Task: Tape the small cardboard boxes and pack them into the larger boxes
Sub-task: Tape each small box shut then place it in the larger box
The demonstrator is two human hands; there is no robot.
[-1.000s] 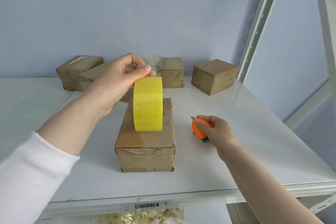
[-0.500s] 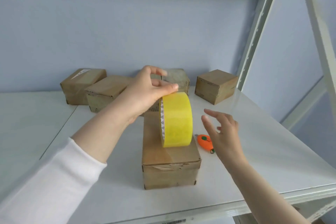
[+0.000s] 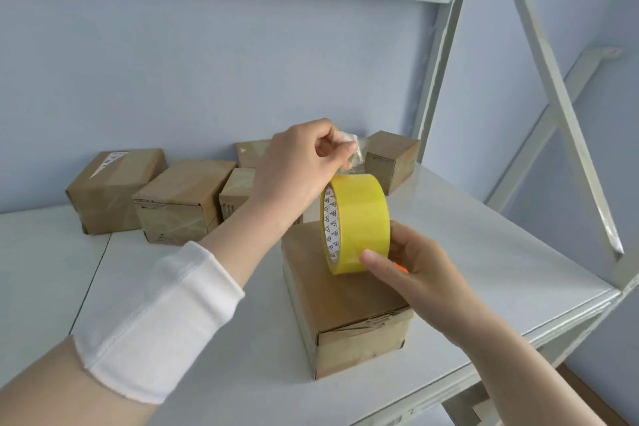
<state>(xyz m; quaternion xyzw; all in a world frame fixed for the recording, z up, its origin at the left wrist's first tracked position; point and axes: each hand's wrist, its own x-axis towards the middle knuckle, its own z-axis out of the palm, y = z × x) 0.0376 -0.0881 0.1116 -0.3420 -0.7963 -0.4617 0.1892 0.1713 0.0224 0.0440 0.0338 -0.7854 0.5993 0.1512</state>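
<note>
A: Blue wall behind, white shelf below; the box sits at 6 o'clock, roll upright over its top.
B: Grips?
A: Left hand's grip pinches the clear tape end at the roll's 12 o'clock; right hand's grip curls round its 5 o'clock rim.
B: What might fail?
A: Likely the slack end folds and sticks to itself. A crooked pull would lay the tape skewed, and a hard tug could drag the box.
</note>
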